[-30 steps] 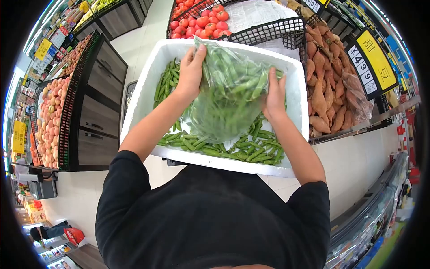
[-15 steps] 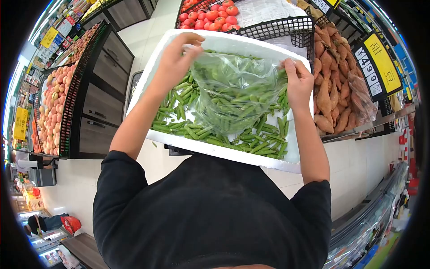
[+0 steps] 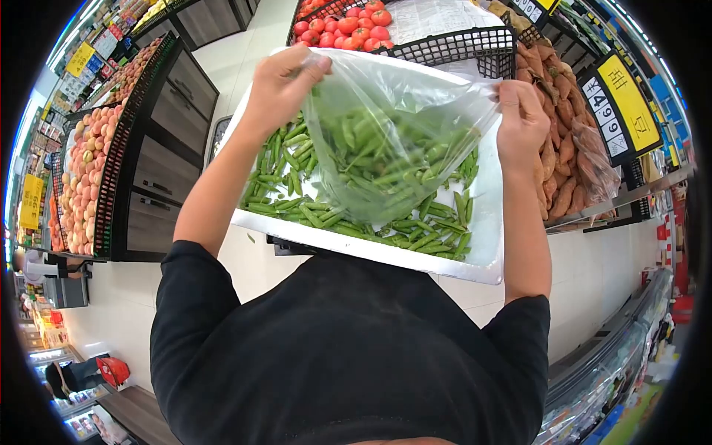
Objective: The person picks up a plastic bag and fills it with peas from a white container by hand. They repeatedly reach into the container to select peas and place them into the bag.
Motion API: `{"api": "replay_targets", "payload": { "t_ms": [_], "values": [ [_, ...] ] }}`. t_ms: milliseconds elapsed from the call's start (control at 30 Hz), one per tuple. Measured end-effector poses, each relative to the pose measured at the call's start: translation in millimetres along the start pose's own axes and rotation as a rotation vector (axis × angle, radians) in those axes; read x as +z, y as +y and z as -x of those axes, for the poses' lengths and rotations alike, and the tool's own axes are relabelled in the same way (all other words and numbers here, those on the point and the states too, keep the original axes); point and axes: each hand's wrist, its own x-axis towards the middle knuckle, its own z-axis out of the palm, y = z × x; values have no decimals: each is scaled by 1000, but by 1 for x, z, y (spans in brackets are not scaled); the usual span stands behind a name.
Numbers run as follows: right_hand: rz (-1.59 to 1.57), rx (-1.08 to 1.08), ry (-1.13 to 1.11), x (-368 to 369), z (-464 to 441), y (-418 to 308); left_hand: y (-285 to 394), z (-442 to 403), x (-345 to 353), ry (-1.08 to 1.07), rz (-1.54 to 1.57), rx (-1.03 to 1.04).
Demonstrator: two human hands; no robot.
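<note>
A clear plastic bag [image 3: 400, 96] with green pea pods in it stretches between my two hands. My left hand [image 3: 285, 85] pinches its upper left corner, and my right hand [image 3: 521, 119] grips the upper right corner with closed fingers. Below the bag is a white foam box [image 3: 356, 250], where loose pea pods [image 3: 297, 211] lie along the left side and the near edge. Through the film I see more green pods, but I cannot tell which are inside the bag and which lie behind it.
Tomatoes [image 3: 348, 30] fill a black crate [image 3: 460, 48] beyond the box. Sweet potatoes [image 3: 552, 141] are heaped on the right, beside a yellow price sign [image 3: 630, 104]. Peaches [image 3: 89, 170] lie on a stand at left. A person with a red basket [image 3: 113, 371] is far lower left.
Both hands have risen and moved apart, the right one outward past the box's rim. The bag is pulled taut and stands higher than before.
</note>
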Motion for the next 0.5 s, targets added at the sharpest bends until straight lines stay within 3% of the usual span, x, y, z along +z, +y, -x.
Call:
{"api": "replay_targets", "payload": {
  "t_ms": [100,200,267,333,400,500],
  "values": [
    [11,36,53,-6,-15,-15,12,-12,-7,135,208,55],
    [-141,81,157,-11,-44,-30,15,-35,-33,205,152,7],
    [-151,94,100,-13,-58,-25,21,-50,-41,167,78,14],
    [-159,107,46,-18,-70,-26,27,-63,-44,222,-29,212],
    [-367,104,190,-22,-87,-32,44,-66,-53,255,152,131],
    [-260,120,126,-25,-104,-45,81,-66,-61,164,238,25]
  ]
}}
